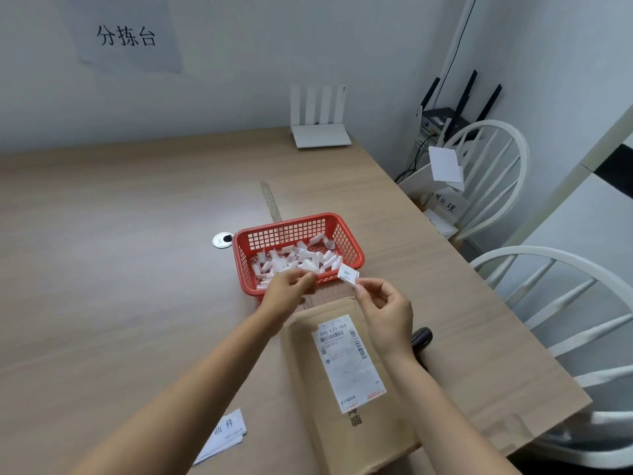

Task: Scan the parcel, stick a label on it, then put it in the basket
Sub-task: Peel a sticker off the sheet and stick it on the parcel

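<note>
Parcel [346, 382]: flat on table [137, 252], long axis running away from the person.
Right hand [385, 311]: pinching small label [348, 273] above basket [352, 248] rim.
Left hand [286, 289]: fingers curled at the basket's near edge; grasp cannot be told.

Table [102, 234] left lies open; basket [298, 252] blocks ahead of parcel [342, 371]
</note>
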`<control>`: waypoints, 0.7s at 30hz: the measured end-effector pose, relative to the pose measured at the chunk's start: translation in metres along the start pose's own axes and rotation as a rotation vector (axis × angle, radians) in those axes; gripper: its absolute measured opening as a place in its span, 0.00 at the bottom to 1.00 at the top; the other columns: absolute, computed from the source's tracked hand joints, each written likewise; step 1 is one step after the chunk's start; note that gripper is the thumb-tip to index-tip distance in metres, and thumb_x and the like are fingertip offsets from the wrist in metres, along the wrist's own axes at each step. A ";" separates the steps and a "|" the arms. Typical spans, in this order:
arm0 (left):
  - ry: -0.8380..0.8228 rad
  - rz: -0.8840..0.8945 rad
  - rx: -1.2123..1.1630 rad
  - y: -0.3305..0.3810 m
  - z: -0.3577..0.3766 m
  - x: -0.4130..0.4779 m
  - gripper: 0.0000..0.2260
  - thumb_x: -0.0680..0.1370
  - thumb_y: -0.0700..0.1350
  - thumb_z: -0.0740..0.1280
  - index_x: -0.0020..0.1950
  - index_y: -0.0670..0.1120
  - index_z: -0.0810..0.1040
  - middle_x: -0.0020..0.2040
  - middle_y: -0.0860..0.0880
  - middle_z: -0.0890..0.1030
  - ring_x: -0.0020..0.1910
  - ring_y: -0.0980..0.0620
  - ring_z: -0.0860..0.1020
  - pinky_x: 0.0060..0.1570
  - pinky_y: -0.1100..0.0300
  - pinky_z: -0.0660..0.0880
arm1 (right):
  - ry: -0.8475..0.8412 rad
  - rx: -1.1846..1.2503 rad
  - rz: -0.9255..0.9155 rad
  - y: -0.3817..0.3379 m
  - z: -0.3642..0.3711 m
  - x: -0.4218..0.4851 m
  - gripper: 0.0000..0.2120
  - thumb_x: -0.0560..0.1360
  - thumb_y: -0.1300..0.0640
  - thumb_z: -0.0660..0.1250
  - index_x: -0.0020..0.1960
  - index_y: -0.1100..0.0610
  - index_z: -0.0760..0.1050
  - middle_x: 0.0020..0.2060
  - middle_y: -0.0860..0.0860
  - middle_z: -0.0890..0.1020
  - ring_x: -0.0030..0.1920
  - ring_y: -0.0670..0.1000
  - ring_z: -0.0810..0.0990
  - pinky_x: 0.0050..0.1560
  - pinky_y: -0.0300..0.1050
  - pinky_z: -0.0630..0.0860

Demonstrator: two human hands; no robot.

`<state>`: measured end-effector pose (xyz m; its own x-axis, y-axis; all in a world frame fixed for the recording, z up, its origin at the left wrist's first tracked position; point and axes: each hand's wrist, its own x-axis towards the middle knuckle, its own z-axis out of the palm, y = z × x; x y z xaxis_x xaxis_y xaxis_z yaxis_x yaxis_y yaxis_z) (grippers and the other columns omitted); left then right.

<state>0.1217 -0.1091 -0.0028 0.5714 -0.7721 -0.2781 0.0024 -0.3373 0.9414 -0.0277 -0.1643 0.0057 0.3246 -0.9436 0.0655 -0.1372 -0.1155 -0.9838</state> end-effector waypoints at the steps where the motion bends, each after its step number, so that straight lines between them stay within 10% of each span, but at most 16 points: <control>1: -0.035 -0.023 -0.120 0.000 0.005 -0.011 0.10 0.78 0.44 0.62 0.52 0.42 0.80 0.43 0.48 0.82 0.46 0.49 0.79 0.45 0.60 0.75 | -0.011 -0.021 -0.009 0.002 0.002 -0.003 0.05 0.72 0.63 0.68 0.45 0.55 0.79 0.41 0.49 0.83 0.44 0.46 0.82 0.42 0.26 0.77; 11: 0.006 -0.072 -0.435 0.014 0.025 -0.047 0.05 0.75 0.38 0.67 0.40 0.47 0.77 0.39 0.49 0.81 0.37 0.54 0.79 0.41 0.63 0.75 | -0.045 -0.175 -0.310 0.007 0.008 -0.022 0.06 0.69 0.66 0.71 0.47 0.63 0.79 0.49 0.51 0.79 0.46 0.44 0.81 0.48 0.27 0.77; 15: 0.053 -0.061 -0.348 0.011 0.022 -0.045 0.06 0.76 0.37 0.66 0.40 0.46 0.77 0.38 0.47 0.80 0.36 0.52 0.76 0.40 0.62 0.74 | 0.036 -0.240 -0.302 0.005 -0.002 -0.021 0.11 0.70 0.60 0.71 0.52 0.59 0.78 0.50 0.50 0.78 0.36 0.41 0.78 0.37 0.22 0.72; 21: 0.027 0.033 -0.113 0.001 0.016 -0.037 0.08 0.76 0.38 0.65 0.40 0.50 0.78 0.37 0.48 0.80 0.37 0.52 0.77 0.37 0.63 0.73 | -0.059 -0.211 -0.049 0.003 -0.008 0.009 0.13 0.73 0.57 0.68 0.57 0.58 0.74 0.46 0.50 0.78 0.47 0.49 0.79 0.43 0.30 0.72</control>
<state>0.0871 -0.0895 0.0053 0.5947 -0.7665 -0.2427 0.0745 -0.2480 0.9659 -0.0327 -0.1761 0.0049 0.3893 -0.9161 0.0965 -0.3109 -0.2293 -0.9224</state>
